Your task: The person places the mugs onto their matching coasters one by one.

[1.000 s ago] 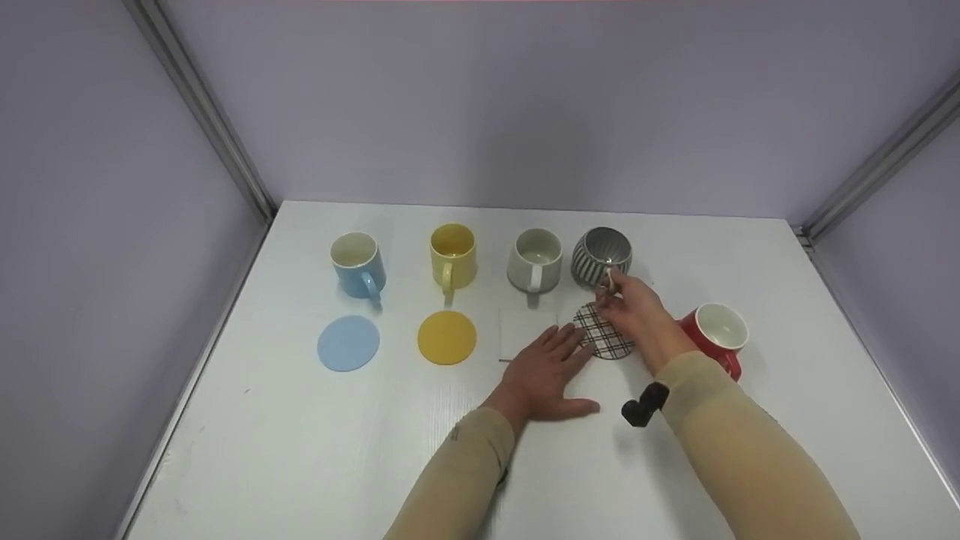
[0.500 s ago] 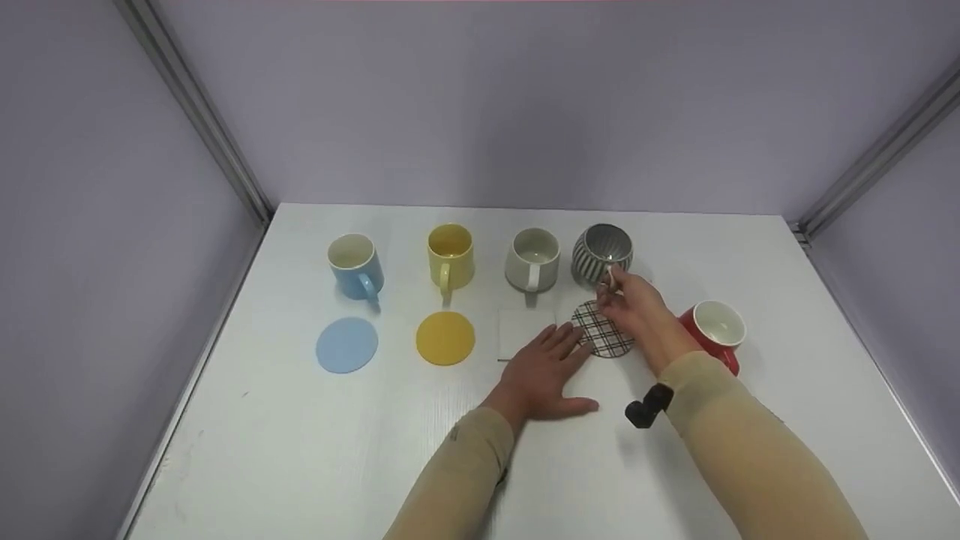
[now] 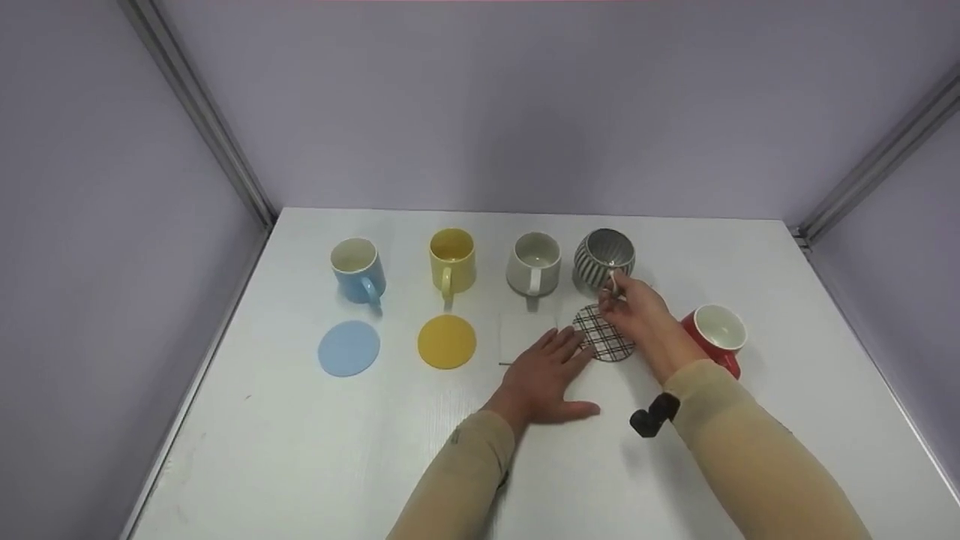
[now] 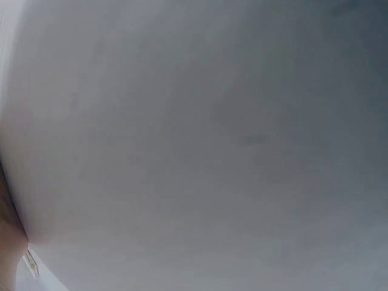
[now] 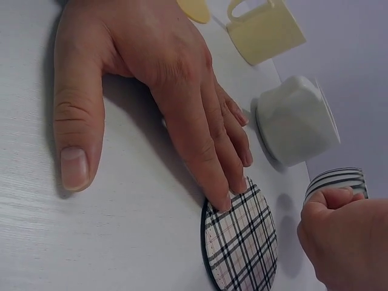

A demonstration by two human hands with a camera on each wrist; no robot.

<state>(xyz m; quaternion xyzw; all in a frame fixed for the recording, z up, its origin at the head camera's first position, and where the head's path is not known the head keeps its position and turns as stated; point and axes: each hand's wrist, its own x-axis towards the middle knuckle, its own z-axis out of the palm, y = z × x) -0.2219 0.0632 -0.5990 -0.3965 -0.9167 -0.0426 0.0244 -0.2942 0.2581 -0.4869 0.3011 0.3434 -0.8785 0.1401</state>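
Note:
My right hand pinches the handle of a rounded mug with dark and white stripes, at the back right of the table. In the right wrist view that hand shows at the lower right, with the striped mug mostly hidden behind it. My left hand lies palm down with straight, spread fingers. Its fingertips rest at the left edge of a round plaid coaster. Under and beside the left fingers lies a square white coaster, partly covered. The left wrist view shows mostly blurred white tabletop.
A grey-white mug, a yellow mug and a blue mug stand in a row leftward. Before them lie a yellow coaster and a blue coaster. A red mug stands right of my right wrist. Walls enclose the table.
Both hands keep their places, the right on the striped mug's handle, the left by the plaid coaster. Only the head view shifts slightly; the right forearm's strap moves a little down and right.

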